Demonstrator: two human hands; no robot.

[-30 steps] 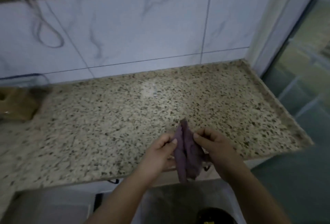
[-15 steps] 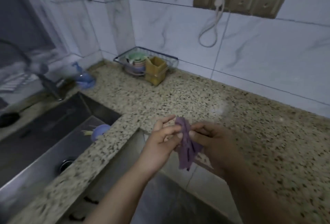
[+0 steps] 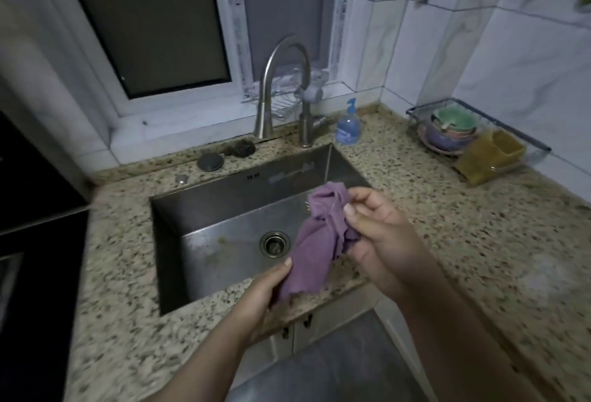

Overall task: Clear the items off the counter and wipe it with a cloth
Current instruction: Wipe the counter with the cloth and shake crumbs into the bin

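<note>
Hands pinch purple cloth (image 3: 315, 241): left hand (image 3: 262, 296) below, right hand (image 3: 380, 235) above sink (image 3: 224, 206).

Dim, bluish indoor light; edges blurred, wide-angle bending.

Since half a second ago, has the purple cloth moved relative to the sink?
Yes. The purple cloth now hangs over the sink basin; before, it was beside it, right of its rim.

Head view, down onto sink (image 3: 224, 209)
</note>
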